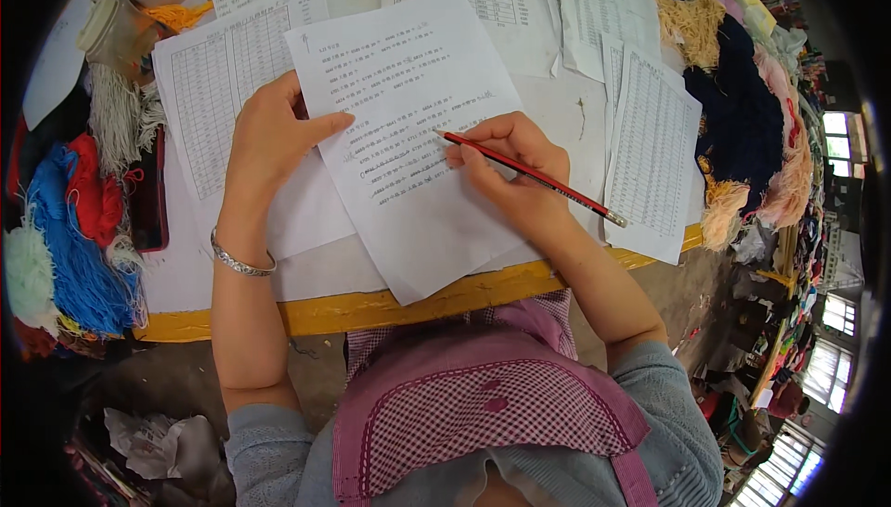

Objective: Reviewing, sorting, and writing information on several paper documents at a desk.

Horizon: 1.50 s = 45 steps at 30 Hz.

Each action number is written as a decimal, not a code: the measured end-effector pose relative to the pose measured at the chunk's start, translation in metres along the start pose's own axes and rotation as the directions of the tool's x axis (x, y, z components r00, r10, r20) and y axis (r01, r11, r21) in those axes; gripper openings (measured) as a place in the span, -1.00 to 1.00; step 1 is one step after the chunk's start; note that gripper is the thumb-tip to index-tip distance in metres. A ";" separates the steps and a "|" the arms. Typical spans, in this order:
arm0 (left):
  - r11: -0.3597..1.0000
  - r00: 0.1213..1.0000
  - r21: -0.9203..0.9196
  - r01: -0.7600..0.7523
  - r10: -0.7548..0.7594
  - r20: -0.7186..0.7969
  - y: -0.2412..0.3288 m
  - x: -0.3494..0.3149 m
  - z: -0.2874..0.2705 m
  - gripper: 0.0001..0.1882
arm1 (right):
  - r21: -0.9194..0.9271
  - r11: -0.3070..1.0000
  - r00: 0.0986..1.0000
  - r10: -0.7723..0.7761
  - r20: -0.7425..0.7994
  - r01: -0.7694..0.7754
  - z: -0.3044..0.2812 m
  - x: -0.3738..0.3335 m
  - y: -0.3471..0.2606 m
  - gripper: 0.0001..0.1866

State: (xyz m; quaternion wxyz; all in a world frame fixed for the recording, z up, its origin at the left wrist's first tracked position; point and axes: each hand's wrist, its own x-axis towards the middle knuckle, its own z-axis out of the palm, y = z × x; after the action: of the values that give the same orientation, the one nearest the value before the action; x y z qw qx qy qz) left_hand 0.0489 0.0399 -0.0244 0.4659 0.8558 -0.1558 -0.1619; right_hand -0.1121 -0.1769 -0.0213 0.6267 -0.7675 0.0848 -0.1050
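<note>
The printed sheet (408, 136) lies tilted in the middle of the frame, over other sheets on the counter (371, 307). The right hand (510, 168) pinches a red pencil (534, 178) between its fingers, the tip touching the sheet near its middle lines. The left hand (274, 131) rests on the sheet's left edge, fingers together, thumb pointing right. To mark well, I think the left hand should press firmly so the paper does not slide. Table sheets (654, 149) lie at right, blue yarn (79, 256) at far left.
</note>
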 end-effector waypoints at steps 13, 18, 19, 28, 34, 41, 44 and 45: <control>0.999 0.998 0.020 0.050 -0.051 0.024 0.005 -0.001 -0.001 -0.67 | -0.320 0.893 0.947 -0.314 0.065 0.317 0.006 -0.001 0.017 -0.85; 0.998 1.000 0.064 0.017 -0.018 0.010 0.003 0.000 -0.001 -0.66 | -0.318 0.886 0.940 -0.337 0.060 0.338 0.010 0.002 0.016 -0.87; 0.998 0.999 0.055 0.037 -0.038 0.014 0.005 -0.001 -0.002 -0.66 | -0.311 0.870 0.919 -0.392 0.031 0.382 0.011 0.003 0.017 -0.85; 0.998 0.998 0.030 0.054 -0.055 0.021 0.010 -0.003 -0.003 -0.68 | -0.349 0.827 0.892 -0.447 0.067 0.441 0.009 0.006 0.016 -0.82; 0.997 0.997 0.026 0.068 -0.069 0.028 0.010 -0.002 -0.001 -0.68 | -0.364 0.860 0.922 -0.388 -0.008 0.359 0.003 0.003 0.011 -0.83; 0.996 0.992 0.018 0.084 -0.085 0.095 0.010 -0.001 -0.004 -0.67 | -0.368 0.909 0.969 -0.236 -0.066 0.196 -0.008 -0.001 0.007 -0.91; 0.997 0.993 0.004 0.074 -0.074 0.097 0.005 0.000 -0.003 -0.67 | -0.379 0.899 0.965 -0.258 -0.048 0.221 -0.009 0.000 0.009 -0.93; 0.997 0.992 0.004 0.072 -0.072 0.099 0.006 0.000 -0.003 -0.67 | -0.332 0.919 0.962 -0.256 -0.093 0.212 -0.009 0.000 0.014 -0.94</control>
State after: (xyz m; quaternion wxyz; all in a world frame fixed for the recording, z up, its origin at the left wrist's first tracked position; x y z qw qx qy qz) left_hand 0.0493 0.0390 -0.0183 0.4512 0.8519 -0.1478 -0.2209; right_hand -0.1146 -0.1881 -0.0334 0.4702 -0.8543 0.0504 -0.2157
